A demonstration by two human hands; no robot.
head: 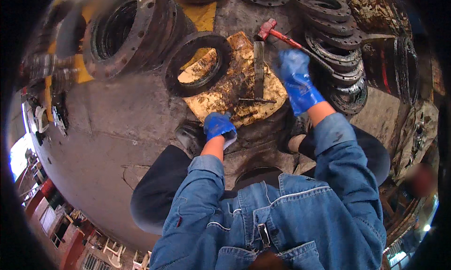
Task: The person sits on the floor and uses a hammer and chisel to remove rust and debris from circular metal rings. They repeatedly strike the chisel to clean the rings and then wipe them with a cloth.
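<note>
My right hand (294, 67), in a blue rubber glove and blurred, is beside the handle of a red sledgehammer (266, 28). Whether its fingers hold anything is unclear. A gloved left hand (217, 124) of mine is at the near edge of a stained yellowish sheet (211, 102), its fingers largely hidden. On that sheet is a flat metal bar (259, 67), with a thin metal rod (259, 100) across its near end. To the left, a dark steel ring (171, 69) partly overlaps the sheet.
Large bolt-holed flanges (142, 34) stand in a row at the left. More flanges (334, 26) are stacked in a leaning pile at the right, near a dark cylinder (378, 65). Two flange rings (266, 1) lie ahead on the concrete floor (105, 129).
</note>
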